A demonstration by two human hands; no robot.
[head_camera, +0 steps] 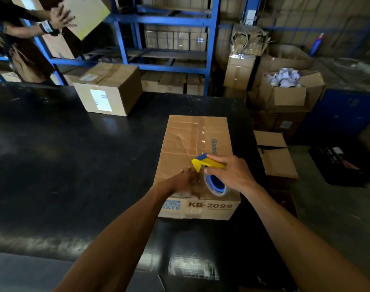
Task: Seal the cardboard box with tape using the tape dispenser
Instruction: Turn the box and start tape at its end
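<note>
Yellow and blue plastic fills my right hand [230,173]: I'm gripping the one tape dispenser [209,167] by its handle, fingers curled round it, its nose aimed left and away from me, the single blue-cored tape roll [215,185] hanging under it on edge. My left hand [187,180] lies flat beside it, fingers straight and blurred, pressing the top of the cardboard box [180,148] near its near end.

Two hands, one dispenser, one box under them. That box sits on the black table [64,165] with its long axis running away from me, a glossy strip of clear tape [197,133] along the centre seam toward the far edge. "KB-2099" is printed on the near face. Its right side is close to the table's right edge; to the left the dark surface stretches wide.

Farther out, one more closed box [108,89] stands at the far side of the table, well apart. Off to the right, an open carton of white items [284,77] sits among stacked boxes. Blue shelving [169,20] rises behind, and at the top left another person's hand [60,17] holds a box up.
</note>
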